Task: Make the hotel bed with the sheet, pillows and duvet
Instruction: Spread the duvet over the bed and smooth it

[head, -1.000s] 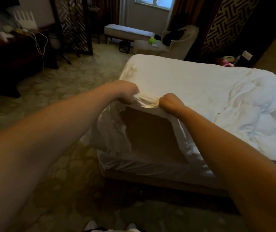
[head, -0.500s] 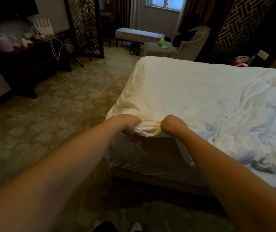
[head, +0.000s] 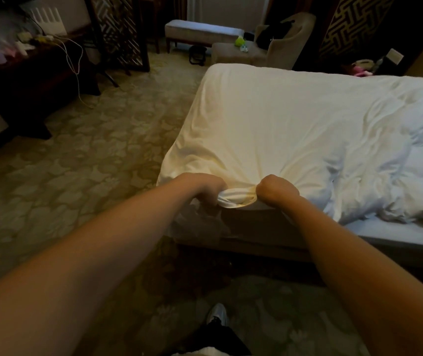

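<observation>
Grip: left hand point(head: 205, 187) and right hand point(head: 275, 188) are both fisted, knuckles up, around a bunched fold of the white sheet point(head: 269, 119) at the bed's near corner.
Arms: both bare forearms reach forward and converge on that corner.
Sheet: it is spread over the bed top, with creases fanning out from the held fold.
Duvet point(head: 397, 176): it lies crumpled on the bed's right side.
Edge: a bare mattress point(head: 397, 235) strip shows below the duvet.
Room: open carpet point(head: 89, 176) lies on the left, between the bed and the dark desk point(head: 25, 80).
</observation>
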The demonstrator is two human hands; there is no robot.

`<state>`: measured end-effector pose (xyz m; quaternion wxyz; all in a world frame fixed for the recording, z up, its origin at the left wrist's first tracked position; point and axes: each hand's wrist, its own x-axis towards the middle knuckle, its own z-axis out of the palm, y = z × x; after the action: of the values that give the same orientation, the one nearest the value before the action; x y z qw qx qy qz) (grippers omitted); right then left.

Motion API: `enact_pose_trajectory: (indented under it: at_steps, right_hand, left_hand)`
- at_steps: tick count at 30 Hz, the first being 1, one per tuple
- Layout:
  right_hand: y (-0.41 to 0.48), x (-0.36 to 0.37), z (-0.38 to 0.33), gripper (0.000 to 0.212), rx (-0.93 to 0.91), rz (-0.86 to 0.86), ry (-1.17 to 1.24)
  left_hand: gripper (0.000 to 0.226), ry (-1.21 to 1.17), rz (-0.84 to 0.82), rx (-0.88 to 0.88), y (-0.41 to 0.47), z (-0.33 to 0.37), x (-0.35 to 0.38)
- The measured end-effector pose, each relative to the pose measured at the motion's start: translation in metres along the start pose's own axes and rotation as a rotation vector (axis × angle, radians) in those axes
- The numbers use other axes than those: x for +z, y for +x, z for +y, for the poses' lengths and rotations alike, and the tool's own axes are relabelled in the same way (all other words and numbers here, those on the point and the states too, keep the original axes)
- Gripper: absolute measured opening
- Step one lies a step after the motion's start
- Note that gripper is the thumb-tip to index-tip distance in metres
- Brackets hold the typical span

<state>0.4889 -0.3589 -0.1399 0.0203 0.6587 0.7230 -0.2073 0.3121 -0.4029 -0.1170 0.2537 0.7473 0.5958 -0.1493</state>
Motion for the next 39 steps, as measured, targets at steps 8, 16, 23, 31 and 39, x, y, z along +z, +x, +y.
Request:
enact_pose_trajectory:
  at_steps: [8,16,23,31,39]
  right_hand:
    - [-0.030,0.016,0.019,0.025,-0.035,-0.258,0.169]
    - [-0.054,0.012,0.106,0.028,0.026,-0.197,0.298]
    - [-0.049,-0.028,0.215,0.031,0.165,0.041,0.358]
    - [-0.022,-0.103,0.383,0.032,0.265,0.162,0.413]
    - [-0.008,-0.169,0.536,0.032,0.343,0.198,0.409]
  left_hand:
    - [0.039,0.191,-0.207,-0.038,-0.003,-0.001,0.024]
    - [0.019,-0.022,-0.014,0.005,0.038,0.046,0.047]
    - [0.021,-0.150,0.139,0.170,0.107,0.160,0.028]
    - [0.027,-0.241,0.193,0.322,0.208,0.340,-0.014]
    - [0.028,-0.231,0.157,0.428,0.295,0.486,-0.033]
